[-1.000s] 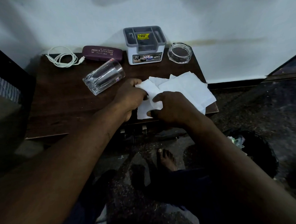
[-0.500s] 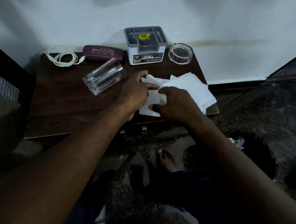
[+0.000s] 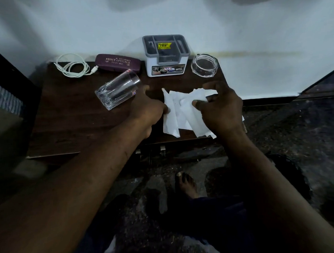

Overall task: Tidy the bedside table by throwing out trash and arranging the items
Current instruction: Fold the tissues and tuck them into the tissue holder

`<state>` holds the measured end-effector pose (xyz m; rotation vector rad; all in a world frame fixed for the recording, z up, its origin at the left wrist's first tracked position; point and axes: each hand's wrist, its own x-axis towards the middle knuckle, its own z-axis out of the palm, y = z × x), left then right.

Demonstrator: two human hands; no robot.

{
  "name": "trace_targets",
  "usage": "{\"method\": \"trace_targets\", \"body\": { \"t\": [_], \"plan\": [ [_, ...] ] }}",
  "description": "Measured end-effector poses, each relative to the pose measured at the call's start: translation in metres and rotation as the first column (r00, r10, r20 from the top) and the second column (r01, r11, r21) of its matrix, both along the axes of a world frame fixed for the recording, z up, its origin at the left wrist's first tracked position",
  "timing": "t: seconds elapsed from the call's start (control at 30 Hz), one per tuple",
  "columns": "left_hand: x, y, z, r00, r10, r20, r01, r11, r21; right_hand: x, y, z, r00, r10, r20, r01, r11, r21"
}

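Step in hand: gathering trash. Left hand pinches the left edge of the white tissue papers at the counter front-right; right hand, fingers curled, clutches the other side. Next: bunch tight, lift w/o bumping the tipped glass (just beside).

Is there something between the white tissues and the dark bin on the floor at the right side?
Nothing visible. Both hands, left hand and right hand, already grip the tissues at the table's right front; the bin sits below right.
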<state>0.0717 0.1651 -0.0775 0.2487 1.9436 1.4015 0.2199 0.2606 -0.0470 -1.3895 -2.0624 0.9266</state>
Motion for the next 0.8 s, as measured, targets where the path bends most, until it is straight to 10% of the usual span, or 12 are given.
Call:
{"method": "trace_targets", "body": {
  "t": [0.8],
  "plan": [
    [-0.009, -0.003, 0.001, 0.992, 0.030, -0.125, -0.041, 0.996, -0.082, -0.017, -0.004, -0.002, 0.998, 0.056, -0.002, -0.056, 0.994, -0.097]
  ]
}}
